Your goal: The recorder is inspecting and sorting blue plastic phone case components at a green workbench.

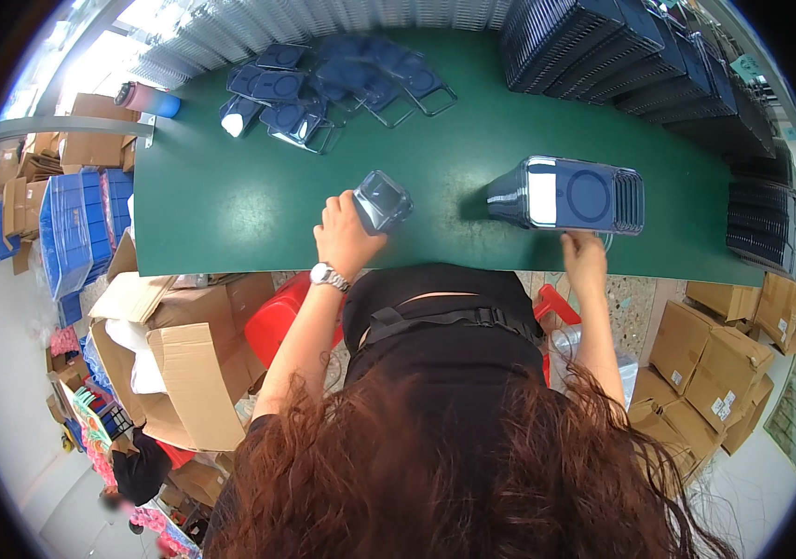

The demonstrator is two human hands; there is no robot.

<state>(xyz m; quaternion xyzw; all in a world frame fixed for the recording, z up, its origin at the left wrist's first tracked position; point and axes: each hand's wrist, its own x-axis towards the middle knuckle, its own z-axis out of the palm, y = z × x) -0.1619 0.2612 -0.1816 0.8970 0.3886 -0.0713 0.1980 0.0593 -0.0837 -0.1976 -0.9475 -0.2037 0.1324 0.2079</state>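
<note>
My left hand (pixel 346 233) is closed around a phone case in clear plastic packaging (pixel 382 202), held over the near middle of the green table (pixel 277 219). To the right, a tall stack of packaged dark blue phone cases (pixel 587 194) rises from the table, a ring mark showing on its top case. My right hand (pixel 586 256) is at the near side of this stack, its fingers curled and partly hidden against it. A clear plastic loop sticks out beside those fingers; what they grip cannot be made out.
Loose packaged phone cases (pixel 277 86) lie scattered at the far left. Dense rows of dark cases (pixel 584 47) line the far right, and clear packaging (pixel 323 14) lines the back. A pink-and-blue bottle (pixel 148 99), cardboard boxes (pixel 197 373) and a red stool (pixel 281 317) surround the table.
</note>
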